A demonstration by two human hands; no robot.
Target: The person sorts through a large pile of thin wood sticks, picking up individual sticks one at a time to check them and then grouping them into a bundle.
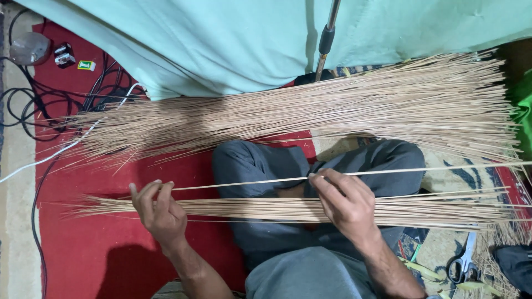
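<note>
Fingers [320, 178] of both my hands pinch one thin stick [244, 183], held level above the bundle [288, 209] on my lap; too much bend, I judge, snaps it.

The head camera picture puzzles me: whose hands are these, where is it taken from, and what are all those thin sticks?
The picture comes from a camera worn on a person's head, looking down at their own lap and crossed legs. No machine is at work here, only two bare hands. The left hand and right hand pinch one long thin stick between them. Below it, a small bundle of sticks lies across the legs. A far larger pile of sticks lies beyond, on the red carpet. Scissors lie at the right.
</note>
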